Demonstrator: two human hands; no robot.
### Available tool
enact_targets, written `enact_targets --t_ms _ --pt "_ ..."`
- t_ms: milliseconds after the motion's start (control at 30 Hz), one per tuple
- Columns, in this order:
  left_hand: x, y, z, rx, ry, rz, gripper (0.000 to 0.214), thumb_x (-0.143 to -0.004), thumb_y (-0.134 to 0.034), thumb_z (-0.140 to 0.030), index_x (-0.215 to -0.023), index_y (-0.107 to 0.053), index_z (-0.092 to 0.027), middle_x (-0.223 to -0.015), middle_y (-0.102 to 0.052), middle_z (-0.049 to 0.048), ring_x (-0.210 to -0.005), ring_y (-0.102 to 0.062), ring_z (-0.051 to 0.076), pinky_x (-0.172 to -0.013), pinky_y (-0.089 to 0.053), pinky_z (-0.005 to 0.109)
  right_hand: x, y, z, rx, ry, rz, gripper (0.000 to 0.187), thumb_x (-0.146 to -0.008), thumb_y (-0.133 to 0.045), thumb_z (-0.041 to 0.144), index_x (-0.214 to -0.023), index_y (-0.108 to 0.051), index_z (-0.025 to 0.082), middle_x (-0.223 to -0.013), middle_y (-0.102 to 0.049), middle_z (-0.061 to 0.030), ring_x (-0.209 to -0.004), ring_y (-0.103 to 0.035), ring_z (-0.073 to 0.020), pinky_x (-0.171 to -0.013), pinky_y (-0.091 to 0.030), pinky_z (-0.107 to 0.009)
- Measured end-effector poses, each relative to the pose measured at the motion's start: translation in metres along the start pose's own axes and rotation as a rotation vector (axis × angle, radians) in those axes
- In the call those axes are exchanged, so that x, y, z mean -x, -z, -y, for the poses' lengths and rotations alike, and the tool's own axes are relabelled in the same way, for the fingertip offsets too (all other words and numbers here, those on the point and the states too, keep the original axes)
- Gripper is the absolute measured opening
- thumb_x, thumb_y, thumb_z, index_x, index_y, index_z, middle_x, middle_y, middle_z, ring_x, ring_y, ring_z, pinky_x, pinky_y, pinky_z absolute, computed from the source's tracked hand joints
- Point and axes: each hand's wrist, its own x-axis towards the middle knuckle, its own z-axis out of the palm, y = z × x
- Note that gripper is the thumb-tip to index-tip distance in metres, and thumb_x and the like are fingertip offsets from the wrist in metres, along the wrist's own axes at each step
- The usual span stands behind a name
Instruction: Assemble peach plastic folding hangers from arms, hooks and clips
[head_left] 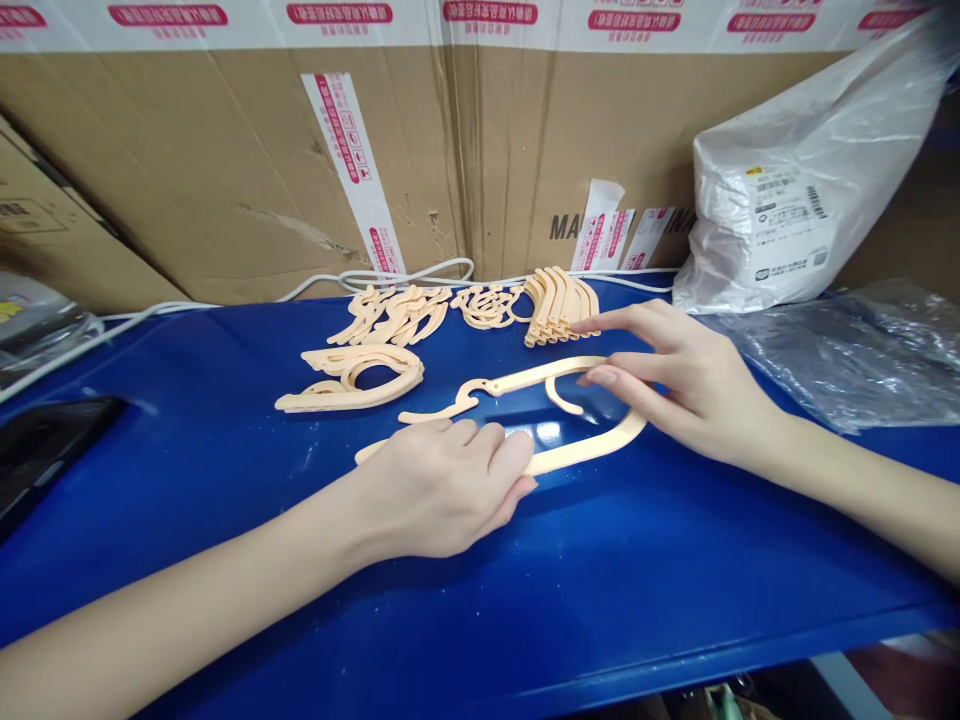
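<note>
A cream plastic folding hanger (589, 450) is held just above the blue table in both hands. My left hand (450, 485) is closed around its long lower arm, hiding part of it. On the other side, my right hand (675, 375) grips the hanger's bend between thumb and fingers, with the index finger stretched toward the back pieces. The hook (562, 395) curls down inside the hanger, and a jointed upper arm (450, 405) reaches left. Behind my left hand lies a small stack of folded hangers (360, 380).
Along the back lie a pile of cream arm pieces (397, 315), loose hooks (487, 306) and a row of curved parts (559, 300). Cardboard boxes (225, 170) wall off the rear. A white plastic bag (787, 200), clear film (847, 350) and a black phone (52, 450) flank the blue table (600, 600).
</note>
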Motion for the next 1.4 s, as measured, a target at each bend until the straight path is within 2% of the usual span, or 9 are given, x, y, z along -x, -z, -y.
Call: enact_targets --t_ms 133,333,467,633,733,800,1033,1200,1400 --pt "0.001 0.000 -0.001 -0.029 0.002 -0.001 0.022 -0.092 -0.038 -0.026 -0.075 -0.049 -0.019 -0.057 -0.053 -0.0025 -0.050 -0.052 0.015 -0.048 -0.035 0.028 0.000 -0.006 -0.005 -0.060 -0.003 0.126 0.031 -0.098 -0.042 0.029 -0.095 -0.071 0.019 -0.102 -0.068 -0.0079 -0.091 -0.059 -0.0210 -0.084 -0.045 -0.039" --pt "0.000 0.000 0.002 0.056 -0.022 0.020 0.011 -0.078 -0.042 -0.018 -0.077 -0.053 -0.018 -0.066 -0.056 0.0011 -0.061 -0.054 0.018 -0.050 -0.036 0.029 0.000 -0.006 -0.004 -0.071 -0.036 0.113 0.032 -0.097 -0.041 0.029 -0.096 -0.070 0.016 -0.101 -0.067 -0.0109 -0.092 -0.059 -0.0217 -0.081 -0.047 -0.037" --pt "-0.001 0.000 0.005 0.095 -0.051 0.036 0.017 -0.075 -0.043 -0.016 -0.083 -0.058 -0.017 -0.073 -0.059 0.0029 -0.068 -0.054 0.020 -0.053 -0.039 0.030 0.000 -0.008 -0.011 0.003 -0.041 0.132 0.031 -0.096 -0.041 0.027 -0.110 -0.067 0.016 -0.103 -0.066 -0.0114 -0.093 -0.059 -0.0228 -0.080 -0.048 -0.037" --pt "-0.001 -0.004 0.008 0.151 -0.046 0.067 0.021 -0.082 -0.043 -0.014 -0.091 -0.062 -0.014 -0.092 -0.066 0.0061 -0.083 -0.055 0.022 -0.082 -0.046 0.037 0.001 -0.011 -0.022 0.069 -0.063 0.157 0.032 -0.095 -0.041 0.024 -0.118 -0.062 0.017 -0.100 -0.064 -0.0100 -0.092 -0.058 -0.0225 -0.078 -0.047 -0.036" --pt "0.001 -0.008 0.008 0.139 -0.003 -0.014 0.025 -0.086 -0.042 -0.010 -0.100 -0.061 -0.014 -0.102 -0.067 0.0062 -0.103 -0.055 0.024 -0.105 -0.033 0.047 0.000 -0.011 -0.025 0.096 -0.059 0.161 0.029 -0.094 -0.043 0.024 -0.116 -0.062 0.018 -0.098 -0.064 -0.0092 -0.090 -0.057 -0.0222 -0.075 -0.046 -0.035" --pt "0.002 -0.010 0.008 0.137 0.021 -0.050 0.026 -0.088 -0.042 -0.006 -0.104 -0.061 -0.014 -0.111 -0.066 0.0076 -0.115 -0.051 0.026 -0.110 -0.028 0.052 0.000 -0.011 -0.025 0.126 -0.063 0.177 0.028 -0.094 -0.044 0.024 -0.113 -0.062 0.017 -0.094 -0.063 -0.0086 -0.088 -0.057 -0.0220 -0.073 -0.046 -0.034" --pt "0.004 -0.016 0.010 0.264 0.165 0.053 0.039 -0.084 -0.037 0.005 -0.103 -0.063 -0.015 -0.132 -0.054 0.0145 -0.114 -0.053 0.030 -0.089 -0.048 0.047 0.000 -0.012 -0.028 0.182 -0.086 0.213 0.027 -0.093 -0.043 0.025 -0.109 -0.063 0.017 -0.089 -0.062 -0.0079 -0.084 -0.057 -0.0220 -0.071 -0.044 -0.033" --pt "0.007 -0.019 0.010 0.398 0.201 0.109 0.036 -0.085 -0.040 0.002 -0.111 -0.060 -0.014 -0.139 -0.047 0.0170 -0.118 -0.052 0.030 -0.091 -0.050 0.044 0.001 -0.013 -0.026 0.153 -0.090 0.212 0.028 -0.093 -0.042 0.025 -0.108 -0.064 0.017 -0.090 -0.062 -0.0076 -0.086 -0.058 -0.0222 -0.072 -0.045 -0.033" --pt "0.005 -0.016 0.010 0.468 0.166 0.110 0.027 -0.086 -0.040 -0.004 -0.101 -0.062 -0.011 -0.135 -0.051 0.0178 -0.115 -0.055 0.029 -0.091 -0.051 0.044 0.001 -0.013 -0.024 0.109 -0.082 0.199 0.026 -0.092 -0.044 0.023 -0.108 -0.064 0.017 -0.092 -0.062 -0.0067 -0.085 -0.058 -0.0220 -0.072 -0.046 -0.033"
